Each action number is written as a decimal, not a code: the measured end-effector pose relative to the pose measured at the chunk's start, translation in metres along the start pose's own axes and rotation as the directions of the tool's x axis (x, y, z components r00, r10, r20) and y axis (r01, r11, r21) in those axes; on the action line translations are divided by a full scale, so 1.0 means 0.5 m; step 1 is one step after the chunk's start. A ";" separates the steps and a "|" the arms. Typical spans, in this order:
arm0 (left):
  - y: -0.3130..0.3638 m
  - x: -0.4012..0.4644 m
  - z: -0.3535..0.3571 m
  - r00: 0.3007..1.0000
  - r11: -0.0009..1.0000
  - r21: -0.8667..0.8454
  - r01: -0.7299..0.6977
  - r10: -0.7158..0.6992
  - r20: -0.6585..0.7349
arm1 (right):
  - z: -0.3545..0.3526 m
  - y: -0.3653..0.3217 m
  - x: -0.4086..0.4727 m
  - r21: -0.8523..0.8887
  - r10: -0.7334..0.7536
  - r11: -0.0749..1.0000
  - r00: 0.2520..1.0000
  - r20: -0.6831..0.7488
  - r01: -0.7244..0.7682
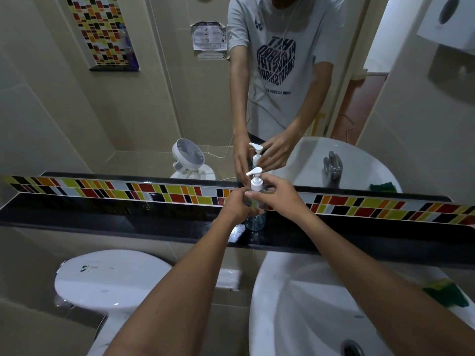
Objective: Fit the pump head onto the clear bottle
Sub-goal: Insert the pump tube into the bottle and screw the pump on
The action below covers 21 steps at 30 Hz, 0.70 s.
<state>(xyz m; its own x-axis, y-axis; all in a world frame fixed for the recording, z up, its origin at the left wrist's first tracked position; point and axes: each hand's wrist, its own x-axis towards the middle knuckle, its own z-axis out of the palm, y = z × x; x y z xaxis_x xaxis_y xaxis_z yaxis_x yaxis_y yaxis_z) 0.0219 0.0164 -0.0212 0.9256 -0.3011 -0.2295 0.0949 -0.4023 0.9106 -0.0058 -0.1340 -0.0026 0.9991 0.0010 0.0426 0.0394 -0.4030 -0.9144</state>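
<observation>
A clear bottle (255, 222) stands upright on the black ledge (102, 214) below the mirror. A white pump head (255, 179) sits on the bottle's neck, its spout pointing left. My left hand (236, 205) wraps around the bottle's body from the left. My right hand (275, 192) comes from the right, its fingers closed around the pump head's collar at the neck. The hands hide the joint between collar and neck. The mirror repeats the bottle and both hands.
A white sink basin (308, 304) lies below the ledge at the right, with a green sponge (446, 291) on its rim. A white toilet (108, 281) stands at lower left. A band of coloured tiles (154, 192) runs behind the ledge. The mirror reflects a small white fan (189, 156).
</observation>
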 end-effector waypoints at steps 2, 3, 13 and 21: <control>0.004 -0.002 0.000 1.000 1.000 -0.003 0.016 -0.016 0.011 | 0.003 0.007 -0.007 0.016 -0.003 1.000 0.999 -0.032 0.004; 0.004 -0.001 0.001 1.000 0.999 0.030 0.026 -0.026 0.006 | 0.002 0.014 -0.011 0.038 -0.002 0.999 0.997 -0.073 0.005; 0.000 0.002 0.002 0.999 0.997 0.076 0.034 -0.032 -0.019 | -0.010 0.009 -0.001 0.093 -0.004 0.996 1.000 -0.009 0.004; 0.011 -0.001 0.001 0.998 0.994 0.089 0.056 -0.056 -0.002 | -0.020 0.023 -0.018 0.149 0.010 0.989 0.985 -0.172 0.016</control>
<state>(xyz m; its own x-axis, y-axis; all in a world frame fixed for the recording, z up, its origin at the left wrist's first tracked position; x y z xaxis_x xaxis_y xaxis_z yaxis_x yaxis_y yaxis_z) 0.0217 0.0138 -0.0161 0.9195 -0.2761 -0.2797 0.1139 -0.4940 0.8620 -0.0145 -0.1476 -0.0093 0.9817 -0.1608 0.1018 0.0571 -0.2617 -0.9635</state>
